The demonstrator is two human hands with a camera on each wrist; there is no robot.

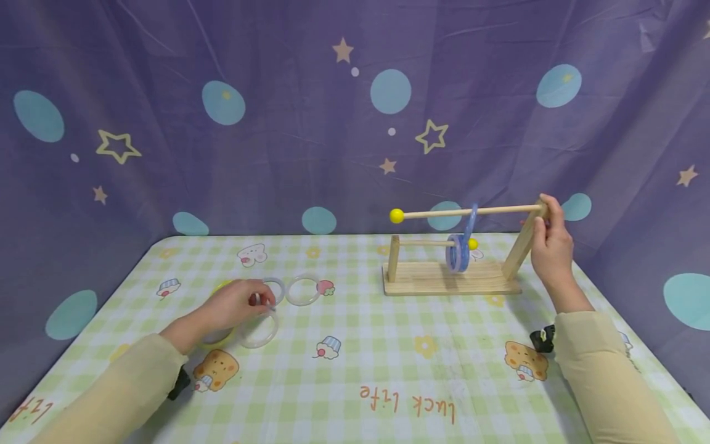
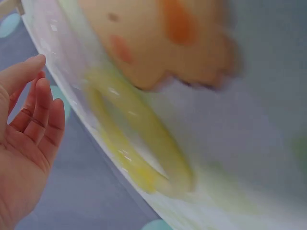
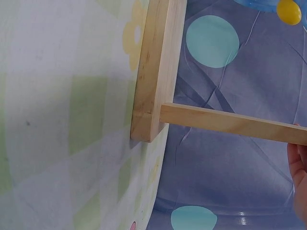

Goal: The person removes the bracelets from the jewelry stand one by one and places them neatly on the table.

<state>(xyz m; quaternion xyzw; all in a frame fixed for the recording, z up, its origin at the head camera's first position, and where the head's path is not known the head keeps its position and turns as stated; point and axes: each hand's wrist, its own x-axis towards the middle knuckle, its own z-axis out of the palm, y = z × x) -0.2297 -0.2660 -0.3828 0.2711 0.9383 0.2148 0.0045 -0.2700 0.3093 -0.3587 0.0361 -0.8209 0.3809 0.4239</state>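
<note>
The likeliest trouble lies at the right of the frame, where the right hand (image 1: 554,246) pinches the top of the slanted post (image 1: 521,243) on the wooden stand (image 1: 421,280). Too hard a push or pull up there could tip or slide the base, as the grip sits well above it. A tilt could also send the blue ring (image 1: 471,219) along the upper rod (image 1: 444,214), though the yellow ball (image 1: 396,216) at the rod's left end might check it. More rings (image 1: 457,253) sit on the lower rod (image 1: 424,243).

At left of centre, the left hand (image 1: 241,302) curves over loose rings; I cannot tell whether its fingertips pinch one. The clear ring (image 1: 275,331) is just below them and the yellow ring (image 2: 153,132) partly under the hand (easy to nudge by accident). Pale rings on a pale pattern could be misjudged, and the glossy ones may slip.

The counter (image 1: 377,345) wears a green-and-white checked covering printed with bears, cupcakes and upside-down lettering in the lower middle. A purple curtain (image 1: 299,135) with teal ovals and stars fills the upper frame and both sides, creased in places.
</note>
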